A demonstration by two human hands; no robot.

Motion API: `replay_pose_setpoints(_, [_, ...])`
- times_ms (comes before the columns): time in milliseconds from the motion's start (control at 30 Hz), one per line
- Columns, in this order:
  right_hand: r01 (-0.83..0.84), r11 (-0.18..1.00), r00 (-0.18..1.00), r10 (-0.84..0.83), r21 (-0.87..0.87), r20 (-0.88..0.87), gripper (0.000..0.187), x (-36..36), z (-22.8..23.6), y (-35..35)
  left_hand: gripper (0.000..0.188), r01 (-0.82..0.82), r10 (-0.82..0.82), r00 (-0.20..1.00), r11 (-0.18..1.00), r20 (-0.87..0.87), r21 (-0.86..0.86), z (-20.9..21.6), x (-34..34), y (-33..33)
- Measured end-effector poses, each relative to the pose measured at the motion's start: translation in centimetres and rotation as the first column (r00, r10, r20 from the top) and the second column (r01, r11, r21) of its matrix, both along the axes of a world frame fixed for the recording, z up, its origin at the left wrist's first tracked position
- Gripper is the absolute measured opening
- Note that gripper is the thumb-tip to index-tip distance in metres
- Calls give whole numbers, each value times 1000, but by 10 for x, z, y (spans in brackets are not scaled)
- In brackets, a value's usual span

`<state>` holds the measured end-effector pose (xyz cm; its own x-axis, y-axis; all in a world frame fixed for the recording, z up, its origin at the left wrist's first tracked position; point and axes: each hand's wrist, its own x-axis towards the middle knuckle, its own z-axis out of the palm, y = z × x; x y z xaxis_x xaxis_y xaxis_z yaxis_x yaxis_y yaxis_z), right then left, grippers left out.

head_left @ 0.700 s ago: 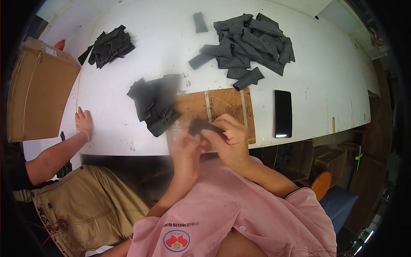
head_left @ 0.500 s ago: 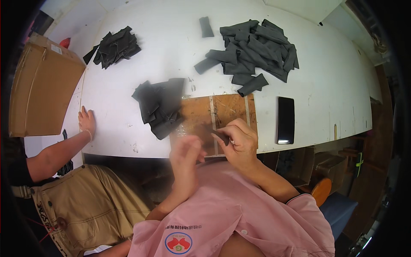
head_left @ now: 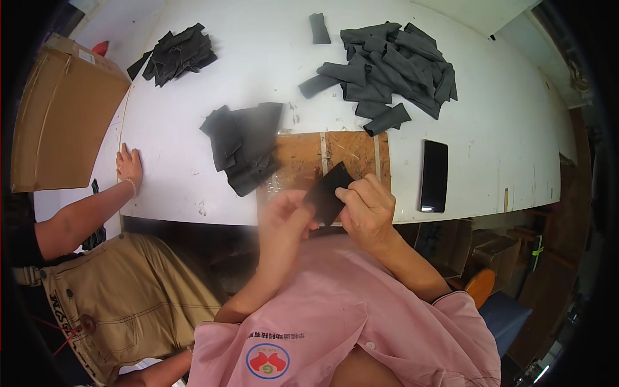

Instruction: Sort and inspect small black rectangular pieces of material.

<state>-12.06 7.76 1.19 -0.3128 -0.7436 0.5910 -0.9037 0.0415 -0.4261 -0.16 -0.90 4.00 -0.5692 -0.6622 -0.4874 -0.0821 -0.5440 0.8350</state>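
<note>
Between my hands, over the near edge of the brown board (head_left: 300,149), I hold a small black fabric piece (head_left: 330,193), tilted and roughly rectangular. My left hand (head_left: 284,216) pinches its lower left side, thumb on top. On its right edge, my right hand (head_left: 369,208) grips with fingers curled. Just beyond my left hand lies a loose stack of flat dark fabric pieces (head_left: 242,145), partly overlapping the board. Farther off to the right is a heap of dark grey rolled or folded fabric pieces (head_left: 400,64).
A black phone (head_left: 434,176) lies right of the board. One grey fabric piece (head_left: 319,29) lies apart at the back, and another dark pile (head_left: 179,55) sits far left. A cardboard box (head_left: 68,119) stands at the left edge. A co-worker's hand (head_left: 129,166) rests on the table.
My left hand has come to the fabric piece and now grips it. The piece has turned from edge-on to showing its broad face. The view has shifted slightly.
</note>
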Motion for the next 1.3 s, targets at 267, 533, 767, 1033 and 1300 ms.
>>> replay_pose_setpoints(267, [-7, 1000, 992, 4, -22, -125, 17, 0, 1, 0, 9, -30, 34, 999, 938, 8, -345, -18, -1, 10])
replay_pose_setpoints(533, [-23, 990, 980, -5, 140, 200, 21, -1, -1, 10, 6, -10, 28, 995, 982, 95, -188, -15, 1, 4])
replay_pose_setpoints(767, [-188, 961, 793, 28, 201, 608, 38, -1, 36, 10, 5, 20, -5, 999, 904, 37, -428, -23, 2, 2])
replay_pose_setpoints(1033, [-137, 988, 758, 62, 66, 649, 16, 11, 20, 1, 6, 55, -79, 995, 945, -62, -322, -4, -5, 5])
replay_pose_setpoints(1300, [-53, 982, 953, -5, 181, 303, 17, 17, 2, -2, 8, 30, 100, 989, 606, 113, -795, -31, -7, 20])
